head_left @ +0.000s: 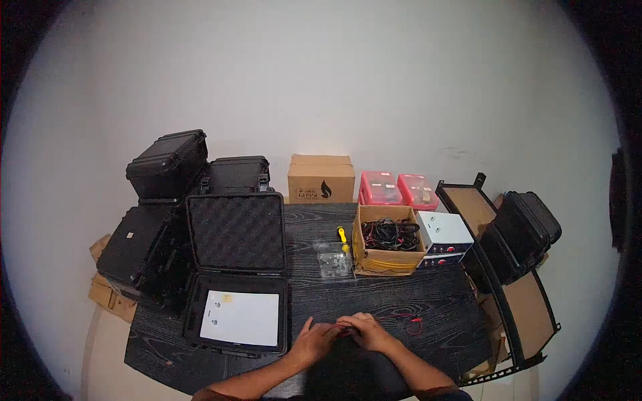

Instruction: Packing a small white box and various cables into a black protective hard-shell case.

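My left hand point(315, 343) and my right hand point(369, 333) meet close together over the table's near edge. Fingers of both are closed on a thin red cable point(344, 325), of which only a short piece shows between them. How each fingertip grips it is too small to make out. To the right of my right hand, more red cable lies loosely curled on the dark table, with a red clip-like end point(417, 321). Left of my left hand lies an open black hard case point(286, 314) with a white panel point(241, 318) inside and a foam-lined lid point(235, 232).
A cardboard box point(388, 262) of tangled black and red cables stands ahead, beside white instrument boxes point(443, 229). Clear plastic bags point(334, 262) and a yellow tool point(342, 234) lie left of it. Black cases point(144, 244) are stacked left; a metal-framed rack point(498, 284) stands right.
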### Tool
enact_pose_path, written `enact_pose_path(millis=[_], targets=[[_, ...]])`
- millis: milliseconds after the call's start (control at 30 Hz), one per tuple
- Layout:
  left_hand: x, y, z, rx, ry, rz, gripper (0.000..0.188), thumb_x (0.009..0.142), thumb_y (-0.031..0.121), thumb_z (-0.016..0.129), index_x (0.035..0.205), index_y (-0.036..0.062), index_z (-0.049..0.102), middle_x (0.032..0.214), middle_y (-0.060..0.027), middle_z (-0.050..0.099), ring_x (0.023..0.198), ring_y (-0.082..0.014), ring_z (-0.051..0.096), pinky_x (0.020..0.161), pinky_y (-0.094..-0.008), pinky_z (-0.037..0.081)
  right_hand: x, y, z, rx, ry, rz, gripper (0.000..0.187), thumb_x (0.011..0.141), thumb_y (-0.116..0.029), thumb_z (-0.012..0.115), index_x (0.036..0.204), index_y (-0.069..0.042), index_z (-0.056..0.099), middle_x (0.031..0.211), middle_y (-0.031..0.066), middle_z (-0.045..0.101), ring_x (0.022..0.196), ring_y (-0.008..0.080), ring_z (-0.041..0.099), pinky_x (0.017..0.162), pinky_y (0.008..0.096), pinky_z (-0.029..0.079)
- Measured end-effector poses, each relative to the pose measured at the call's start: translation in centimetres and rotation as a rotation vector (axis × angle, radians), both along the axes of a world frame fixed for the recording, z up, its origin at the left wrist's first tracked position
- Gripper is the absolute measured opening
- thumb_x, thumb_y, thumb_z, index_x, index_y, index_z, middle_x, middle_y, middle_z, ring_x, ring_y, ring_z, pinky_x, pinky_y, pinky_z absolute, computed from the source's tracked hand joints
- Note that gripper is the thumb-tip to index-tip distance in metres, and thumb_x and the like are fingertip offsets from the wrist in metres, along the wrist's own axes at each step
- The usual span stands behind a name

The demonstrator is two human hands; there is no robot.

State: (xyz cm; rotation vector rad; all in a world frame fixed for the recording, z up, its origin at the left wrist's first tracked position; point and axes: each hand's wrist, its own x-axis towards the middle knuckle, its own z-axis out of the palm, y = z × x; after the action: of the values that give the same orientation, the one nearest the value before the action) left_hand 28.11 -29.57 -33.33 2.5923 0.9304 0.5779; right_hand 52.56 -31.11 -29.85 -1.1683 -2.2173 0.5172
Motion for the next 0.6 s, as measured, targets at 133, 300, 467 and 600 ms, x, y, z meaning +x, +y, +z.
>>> enact_pose_path(millis=[133, 300, 467, 600], targets=[[1.1, -0.1, 0.6, -0.042, -0.210, 0.004, 0.058, 0.095, 0.015, 0.064, 0.150, 0.0182, 0.048, 0.140, -0.0098, 0.056, 0.132, -0.0301, 0.055, 0.117, -0.0648, 0.033, -0.1, 0.1, -1.2, -0.051, 0.112, 0.022, 0.056, 0.087, 0.004, 0.068, 0.140, -0.013, 0.059, 0.114, 0.0141, 0.068, 0.102, 0.0347, 0.065, 0.088, 0.0410, 0.053], [0.9, -0.1, 1.0, -0.043, -0.138, -0.068, 0.060, 0.095, 0.021, 0.069, 0.151, 0.0182, 0.048, 0.147, -0.0103, 0.054, 0.136, -0.0322, 0.053, 0.114, -0.0622, 0.039, -0.5, -0.4, -2.7, -0.073, 0.249, -0.258, 0.041, 0.084, -0.001, 0.077, 0.122, -0.008, 0.063, 0.103, 0.0113, 0.069, 0.097, 0.0284, 0.069, 0.081, 0.0363, 0.055], [0.7, 0.1, -0.1, 0.013, -0.095, -0.062, 0.054, 0.094, 0.018, 0.069, 0.145, 0.0167, 0.055, 0.141, -0.0097, 0.058, 0.132, -0.0307, 0.056, 0.113, -0.0612, 0.040, -0.3, -0.4, -1.8, -0.088, 0.174, -0.192, 0.030, 0.081, 0.000, 0.079, 0.106, -0.006, 0.064, 0.099, 0.0095, 0.070, 0.096, 0.0272, 0.070, 0.082, 0.0355, 0.056], [0.7, 0.5, -0.2, 0.012, -0.199, -0.043, 0.051, 0.089, 0.014, 0.071, 0.140, 0.0144, 0.062, 0.133, -0.0104, 0.062, 0.123, -0.0316, 0.060, 0.108, -0.0521, 0.047, 0.5, -0.4, -1.4, -0.051, 0.221, -0.017, 0.025, 0.079, -0.001, 0.079, 0.101, -0.006, 0.069, 0.106, 0.0096, 0.074, 0.099, 0.0266, 0.071, 0.087, 0.0373, 0.056]])
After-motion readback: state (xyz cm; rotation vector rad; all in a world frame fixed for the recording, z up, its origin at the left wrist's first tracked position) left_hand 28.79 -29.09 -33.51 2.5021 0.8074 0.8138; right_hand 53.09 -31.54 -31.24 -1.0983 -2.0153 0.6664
